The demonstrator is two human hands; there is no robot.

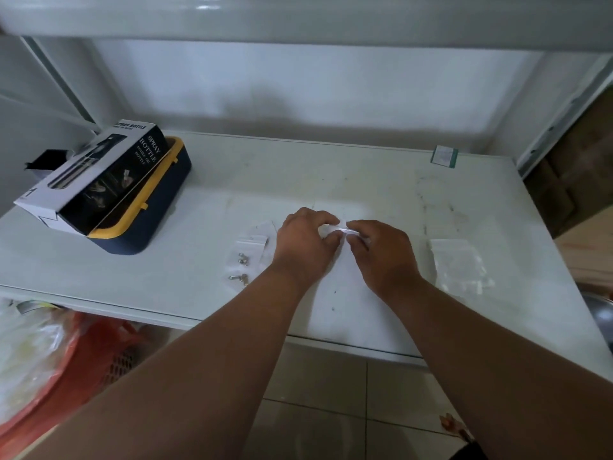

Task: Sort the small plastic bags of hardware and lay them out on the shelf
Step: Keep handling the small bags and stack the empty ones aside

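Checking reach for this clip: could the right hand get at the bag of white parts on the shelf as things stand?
Probably yes. The bag of white parts lies just right of the right hand with bare shelf between, but that hand and the left hand are pinching a small clear bag first.

At the frame's left, a black-and-white spray-bottle box (96,180) tops a navy tray (149,224) with yellow rim. The shelf (331,174) is white, smudged grey; clear bags (247,257) hold silvery screws.

Clear glossy plastic bags (250,257) of metal screws lie on the scuffed, matt white shelf (365,180).
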